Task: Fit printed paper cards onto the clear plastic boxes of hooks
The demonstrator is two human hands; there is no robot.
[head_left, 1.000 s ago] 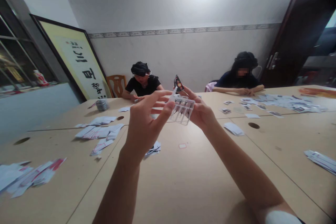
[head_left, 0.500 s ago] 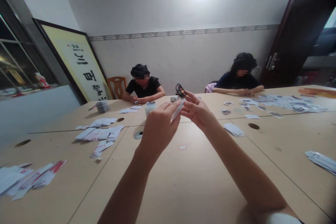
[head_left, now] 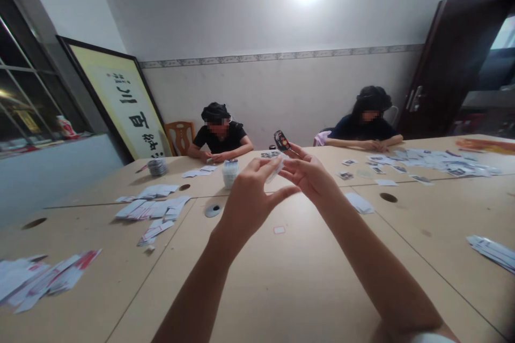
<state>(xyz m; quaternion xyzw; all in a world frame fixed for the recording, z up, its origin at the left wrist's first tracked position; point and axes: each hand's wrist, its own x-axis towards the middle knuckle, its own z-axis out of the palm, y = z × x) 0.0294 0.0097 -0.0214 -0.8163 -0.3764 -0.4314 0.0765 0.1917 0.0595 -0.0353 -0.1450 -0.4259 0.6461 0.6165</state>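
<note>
Both my hands are raised above the middle of a large beige table (head_left: 281, 278). My left hand (head_left: 249, 201) pinches the lower edge of a thin clear plastic packet (head_left: 276, 169), its fingers curled. My right hand (head_left: 308, 174) grips the same packet from the right and also holds a small dark card with a red and orange print (head_left: 281, 140) that sticks up above the fingers. Most of the packet is hidden behind my fingers.
White and red paper cards lie in heaps at the left (head_left: 155, 206), the near left (head_left: 36, 278) and the right edge (head_left: 493, 249). A clear stack (head_left: 230, 172) and a grey disc (head_left: 212, 210) stand behind my hands. Two people sit at the far side.
The clear packet, seen flat and wide between my hands a second ago, is turned edge-on and now mostly covered by my fingers. My left hand has moved right, closer to my right hand.
</note>
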